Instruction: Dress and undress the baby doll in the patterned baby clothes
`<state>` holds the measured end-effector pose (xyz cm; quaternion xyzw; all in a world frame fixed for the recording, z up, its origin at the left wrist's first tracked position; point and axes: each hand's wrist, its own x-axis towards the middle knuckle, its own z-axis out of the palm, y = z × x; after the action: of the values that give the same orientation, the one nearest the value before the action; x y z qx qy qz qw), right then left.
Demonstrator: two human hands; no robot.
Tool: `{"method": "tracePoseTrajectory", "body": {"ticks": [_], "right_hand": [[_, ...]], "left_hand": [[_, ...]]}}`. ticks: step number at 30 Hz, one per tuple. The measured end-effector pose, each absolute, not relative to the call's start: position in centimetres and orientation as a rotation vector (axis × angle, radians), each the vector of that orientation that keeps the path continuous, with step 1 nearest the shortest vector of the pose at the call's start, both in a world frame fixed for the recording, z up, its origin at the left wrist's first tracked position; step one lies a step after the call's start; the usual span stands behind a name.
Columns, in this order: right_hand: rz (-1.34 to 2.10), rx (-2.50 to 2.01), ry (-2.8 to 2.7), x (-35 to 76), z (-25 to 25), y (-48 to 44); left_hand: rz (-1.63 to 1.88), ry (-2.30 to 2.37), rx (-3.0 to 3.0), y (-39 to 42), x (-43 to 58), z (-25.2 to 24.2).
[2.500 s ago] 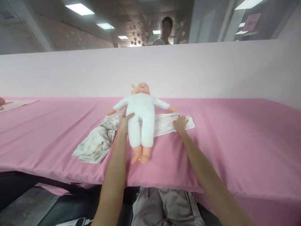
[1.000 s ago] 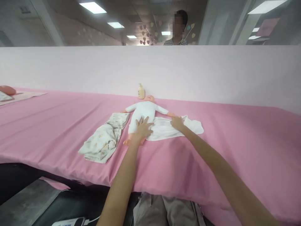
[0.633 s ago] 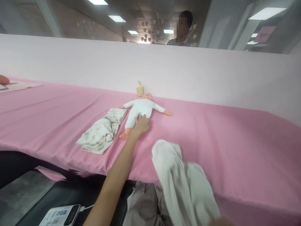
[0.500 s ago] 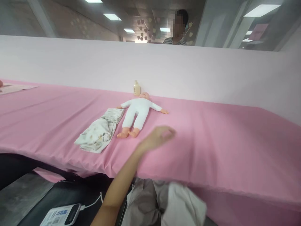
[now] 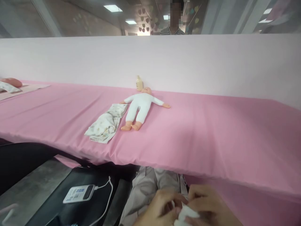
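Note:
Both hands are down at my lap, below the table edge, at the bottom of the head view. My left hand (image 5: 158, 207) and my right hand (image 5: 210, 204) are curled together around a bunched white cloth (image 5: 185, 214), of which only a small part shows between the fingers. A baby doll (image 5: 138, 106) in a white suit lies on its back on the pink table cover (image 5: 211, 135), well away from both hands. A patterned cloth (image 5: 105, 124) lies folded just left of the doll.
A small cream bottle (image 5: 139, 83) stands behind the doll's head against the pale partition (image 5: 94, 59). A person stands beyond the partition. A white device with a cable (image 5: 78, 193) lies on a black surface at lower left. Grey trousers (image 5: 150, 185) show at my lap.
The right hand pulled the white cloth from beside the doll down to my lap. The left hand left the doll and joined it on the cloth.

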<state>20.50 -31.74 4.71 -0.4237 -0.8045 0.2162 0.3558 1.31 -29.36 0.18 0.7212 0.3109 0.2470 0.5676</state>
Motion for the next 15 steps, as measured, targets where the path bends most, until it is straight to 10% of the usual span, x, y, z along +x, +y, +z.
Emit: {"method": "tracePoseTrajectory", "body": {"ticks": [15], "right_hand": [[0.534,-1.183,-2.250,22.6,9.1,-34.9]], "left_hand": [[1.061,0.533,2.049,-27.4,-6.6,8.5]]}}
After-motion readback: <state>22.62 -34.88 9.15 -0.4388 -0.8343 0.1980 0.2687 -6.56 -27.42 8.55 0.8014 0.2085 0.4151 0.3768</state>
